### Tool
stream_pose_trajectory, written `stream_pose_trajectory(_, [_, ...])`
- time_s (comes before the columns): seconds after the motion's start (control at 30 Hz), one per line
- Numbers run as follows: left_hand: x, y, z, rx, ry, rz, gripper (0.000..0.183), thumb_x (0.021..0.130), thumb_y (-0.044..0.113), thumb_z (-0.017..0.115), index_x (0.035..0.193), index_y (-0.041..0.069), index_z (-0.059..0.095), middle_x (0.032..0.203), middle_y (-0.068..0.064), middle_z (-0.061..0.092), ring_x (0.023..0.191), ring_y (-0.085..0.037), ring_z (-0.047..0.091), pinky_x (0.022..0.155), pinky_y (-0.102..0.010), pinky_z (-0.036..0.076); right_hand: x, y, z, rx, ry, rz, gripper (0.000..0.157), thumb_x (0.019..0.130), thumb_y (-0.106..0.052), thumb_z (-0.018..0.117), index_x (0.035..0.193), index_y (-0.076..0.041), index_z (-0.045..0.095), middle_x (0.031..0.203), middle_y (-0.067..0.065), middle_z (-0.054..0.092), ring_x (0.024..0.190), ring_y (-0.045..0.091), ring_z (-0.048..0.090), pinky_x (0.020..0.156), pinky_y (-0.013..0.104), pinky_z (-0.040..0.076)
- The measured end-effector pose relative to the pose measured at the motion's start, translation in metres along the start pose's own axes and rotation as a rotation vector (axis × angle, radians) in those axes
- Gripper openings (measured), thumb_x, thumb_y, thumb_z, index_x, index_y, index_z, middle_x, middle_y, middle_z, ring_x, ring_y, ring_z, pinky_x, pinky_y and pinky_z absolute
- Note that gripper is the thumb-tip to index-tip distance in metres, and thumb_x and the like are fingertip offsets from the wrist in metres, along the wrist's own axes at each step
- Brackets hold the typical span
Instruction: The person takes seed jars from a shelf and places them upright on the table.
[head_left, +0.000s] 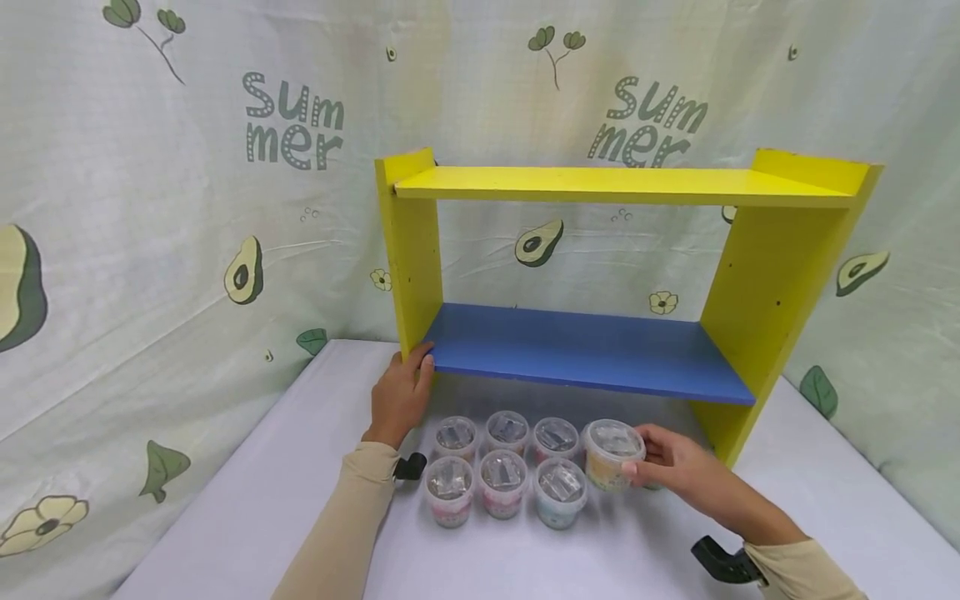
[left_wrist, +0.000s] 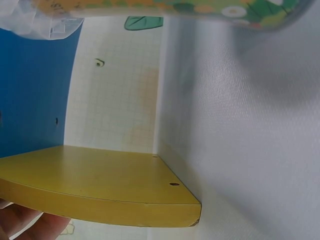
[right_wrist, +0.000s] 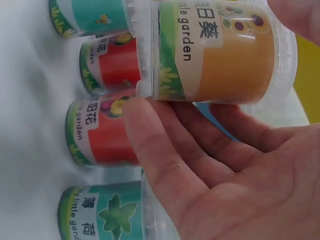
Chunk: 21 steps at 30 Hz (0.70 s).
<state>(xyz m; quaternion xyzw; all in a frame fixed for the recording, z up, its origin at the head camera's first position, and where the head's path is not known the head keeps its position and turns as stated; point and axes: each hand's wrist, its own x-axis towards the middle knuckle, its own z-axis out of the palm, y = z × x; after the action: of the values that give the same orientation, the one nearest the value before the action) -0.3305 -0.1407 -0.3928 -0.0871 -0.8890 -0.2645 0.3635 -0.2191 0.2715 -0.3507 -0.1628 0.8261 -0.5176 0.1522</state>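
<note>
My left hand [head_left: 400, 396] grips the front edge of the yellow left side panel [head_left: 413, 275] of a shelf unit, beside the blue board [head_left: 570, 346]. In the left wrist view, fingers [left_wrist: 42, 227] show just past the yellow panel. My right hand [head_left: 693, 475] holds a clear-lidded plastic tub [head_left: 604, 468] with an orange flower label, thumb at its near side. In the right wrist view this tub [right_wrist: 220, 50] stands out in front of red and teal tubs. Beside it, several similar tubs, such as a blue one [head_left: 559, 493], stand in two rows.
The shelf unit has a yellow top board [head_left: 585, 185] and a yellow right side panel [head_left: 780, 325]. It stands on a white-covered table [head_left: 480, 575]. Behind hangs a pale cloth [head_left: 480, 92] printed with avocados and flowers. Some tubs stand partly under the blue board's front edge.
</note>
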Motion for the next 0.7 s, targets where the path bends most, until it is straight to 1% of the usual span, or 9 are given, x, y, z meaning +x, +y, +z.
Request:
stream_pose_trajectory(0.17, [0.001,0.000,0.001,0.002,0.006,-0.003,0.042,0.107,0.042,0.039,0.136,0.022,0.062,0.107,-0.022,0.063,0.081,-0.036,0.063,0.064,-0.054,0.053,-0.002,0.004,-0.002,-0.009,-0.017,-0.007,0.060,0.098,-0.029,0.063,0.139,0.008,0.040,0.129,0.016,0.057,0.114,0.028,0.057,0.090,0.035,0.053])
stream_pose_trajectory(0.33, [0.000,-0.001,0.002,0.013,-0.005,-0.023,0.044,0.107,0.044,0.038,0.137,0.022,0.061,0.106,-0.020,0.063,0.080,-0.034,0.062,0.064,-0.052,0.053,-0.005,0.008,-0.003,0.003,-0.038,-0.016,0.061,0.097,-0.026,0.065,0.139,0.010,0.039,0.130,0.017,0.056,0.116,0.028,0.058,0.091,0.034,0.053])
stream_pose_trajectory(0.53, [0.000,0.000,0.002,0.010,-0.002,-0.024,0.044,0.107,0.044,0.038,0.138,0.021,0.061,0.106,-0.020,0.063,0.078,-0.033,0.062,0.065,-0.051,0.054,-0.007,0.016,-0.005,0.036,-0.106,-0.055,0.060,0.098,-0.021,0.063,0.138,0.015,0.037,0.129,0.018,0.057,0.119,0.030,0.058,0.090,0.031,0.053])
stream_pose_trajectory(0.7, [0.000,0.000,0.002,0.008,0.004,-0.006,0.044,0.107,0.043,0.039,0.137,0.021,0.061,0.106,-0.021,0.062,0.079,-0.034,0.062,0.064,-0.051,0.054,-0.008,0.022,-0.006,0.031,-0.164,-0.051,0.053,0.098,-0.019,0.063,0.133,0.014,0.041,0.128,0.018,0.056,0.122,0.033,0.055,0.090,0.025,0.050])
